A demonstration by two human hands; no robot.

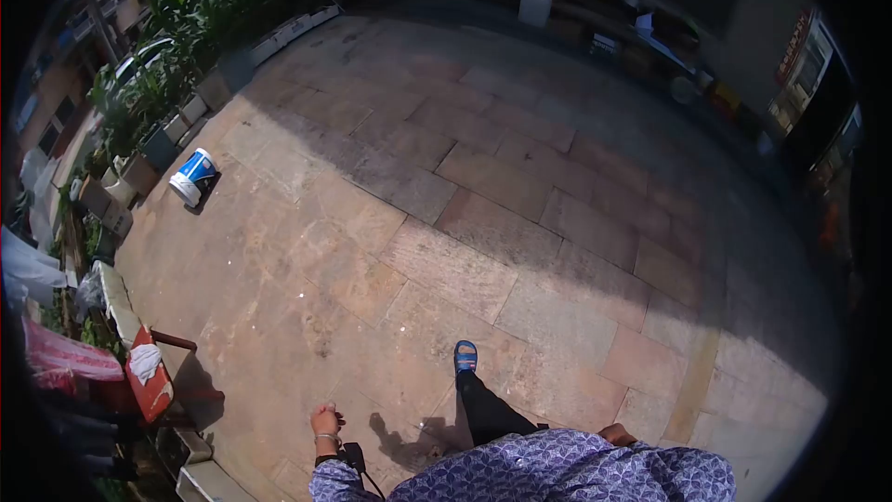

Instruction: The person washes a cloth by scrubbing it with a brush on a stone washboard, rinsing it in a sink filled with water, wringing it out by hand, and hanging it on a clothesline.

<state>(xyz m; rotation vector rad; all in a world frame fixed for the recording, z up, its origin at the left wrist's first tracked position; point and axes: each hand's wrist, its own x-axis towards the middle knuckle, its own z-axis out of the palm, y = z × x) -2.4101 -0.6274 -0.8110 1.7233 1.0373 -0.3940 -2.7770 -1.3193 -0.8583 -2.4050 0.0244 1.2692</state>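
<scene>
My left hand (pixel 327 420) hangs low beside my body over the paving, its fingers curled, with a bracelet at the wrist. Whether anything is inside the curled fingers is too small to make out. A dark strap or cord hangs next to that wrist. Only a small part of my right hand (pixel 617 434) shows at the edge of the purple patterned clothing (pixel 548 467), its fingers hidden. One foot in a blue sandal (pixel 465 357) is on the paving ahead of me.
A red stool (pixel 161 393) with a white cloth (pixel 145 363) stands at the lower left. Farther up lies a blue and white bucket (pixel 193 177) near potted plants (pixel 177 28). Boxes and papers line the far wall; a doorway (pixel 811 84) is at the right.
</scene>
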